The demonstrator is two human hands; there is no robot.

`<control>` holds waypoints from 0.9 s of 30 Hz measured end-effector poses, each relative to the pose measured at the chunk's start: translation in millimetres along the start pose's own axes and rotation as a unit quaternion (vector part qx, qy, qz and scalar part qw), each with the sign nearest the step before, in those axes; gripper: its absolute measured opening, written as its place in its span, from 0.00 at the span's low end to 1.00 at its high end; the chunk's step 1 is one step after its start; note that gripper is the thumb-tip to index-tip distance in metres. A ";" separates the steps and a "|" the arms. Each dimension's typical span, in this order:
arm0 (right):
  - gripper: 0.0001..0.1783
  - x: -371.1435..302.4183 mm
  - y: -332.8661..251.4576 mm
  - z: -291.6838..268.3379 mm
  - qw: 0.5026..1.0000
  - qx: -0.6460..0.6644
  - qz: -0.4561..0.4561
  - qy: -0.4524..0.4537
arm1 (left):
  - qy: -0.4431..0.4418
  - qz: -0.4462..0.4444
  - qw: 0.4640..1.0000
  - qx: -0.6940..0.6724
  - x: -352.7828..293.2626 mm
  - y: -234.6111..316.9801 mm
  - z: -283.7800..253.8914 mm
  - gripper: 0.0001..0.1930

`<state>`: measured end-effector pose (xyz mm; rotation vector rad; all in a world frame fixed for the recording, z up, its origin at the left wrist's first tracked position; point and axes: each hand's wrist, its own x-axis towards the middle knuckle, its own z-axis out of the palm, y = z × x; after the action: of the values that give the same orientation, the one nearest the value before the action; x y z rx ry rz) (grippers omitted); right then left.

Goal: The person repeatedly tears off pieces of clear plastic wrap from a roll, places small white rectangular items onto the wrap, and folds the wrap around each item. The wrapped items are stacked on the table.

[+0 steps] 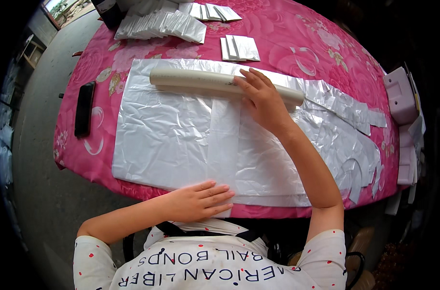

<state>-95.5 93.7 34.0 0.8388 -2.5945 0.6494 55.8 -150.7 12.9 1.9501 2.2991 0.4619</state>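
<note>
A stack of thin, whitish plastic bags [162, 137] lies flat in front of me, creased and shiny, with cut handle ends towards the right. Across its far part rests a cream-coloured plastic pipe [193, 81], slightly slanted. My right hand [264, 100] lies on the right half of this pipe, fingers spread over its top and not wrapped round it. At the near edge of the bags, my left hand [200, 200] is laid flat with its fingers stretched out to the right. Neither hand grips anything that I can see.
A pink flowered cloth [278, 29] covers the table. Folded plastic bags [162, 25] are heaped at the far left, and a smaller folded pile [240, 48] lies beyond the pipe. A black phone [85, 108] is on the left. Pale pink containers [399, 96] stand off the right edge.
</note>
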 end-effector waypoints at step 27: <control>0.10 -64.8 -75.4 -12.2 0.878 0.290 0.341 -0.169 | 0.227 -0.363 0.877 -0.219 33.7 -31.3 -32.4 0.19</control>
<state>2.9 75.4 39.5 0.1244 -3.0537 1.6720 11.6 -127.6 38.9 0.7313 2.6256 1.2873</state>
